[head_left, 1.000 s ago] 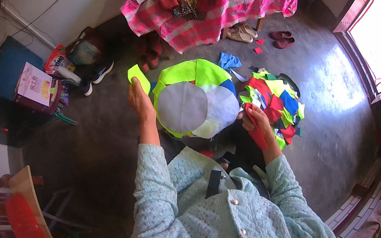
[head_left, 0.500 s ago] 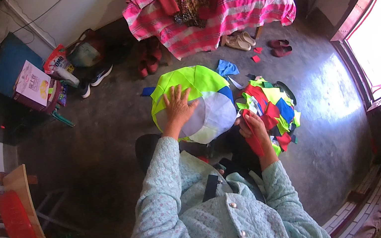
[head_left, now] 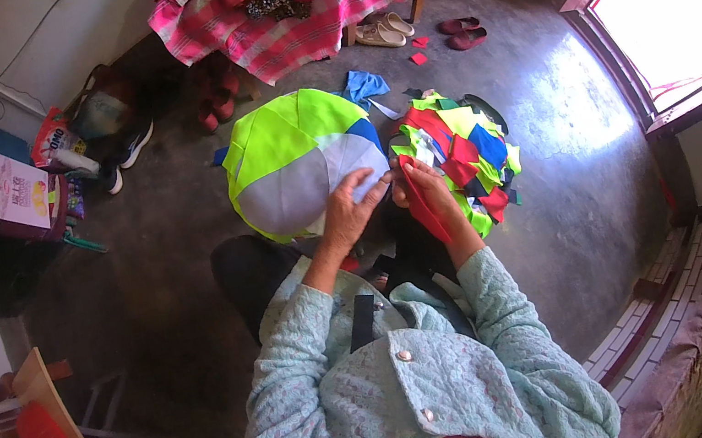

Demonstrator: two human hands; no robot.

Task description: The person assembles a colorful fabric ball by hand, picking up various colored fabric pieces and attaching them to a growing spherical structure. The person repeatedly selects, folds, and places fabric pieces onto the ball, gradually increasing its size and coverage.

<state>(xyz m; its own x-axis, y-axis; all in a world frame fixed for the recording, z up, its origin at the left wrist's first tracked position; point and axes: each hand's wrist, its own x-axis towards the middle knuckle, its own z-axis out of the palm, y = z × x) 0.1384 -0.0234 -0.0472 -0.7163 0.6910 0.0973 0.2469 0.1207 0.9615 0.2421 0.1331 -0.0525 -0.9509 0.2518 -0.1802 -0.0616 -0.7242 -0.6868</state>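
A round panelled cloth piece, lime green, pale grey and blue, lies in front of my knees. My left hand is at its lower right edge, fingers stretched toward the fingertips of my right hand. Any thread or small item between the fingertips is too small to make out. My right hand is closed on a red fabric piece, which hangs down along the palm and wrist. Just beyond the right hand is a heap of fabric scraps in red, lime, blue, white and dark green.
A blue cloth and red scraps lie on the floor. Beyond are a bed with a pink checked cover, beige shoes and dark red shoes. A wooden chair stands left; a bright opening is right.
My left hand has come off the top of the round cloth piece and moved right and nearer, up to my right hand. The right hand still holds the red fabric. The view has shifted.
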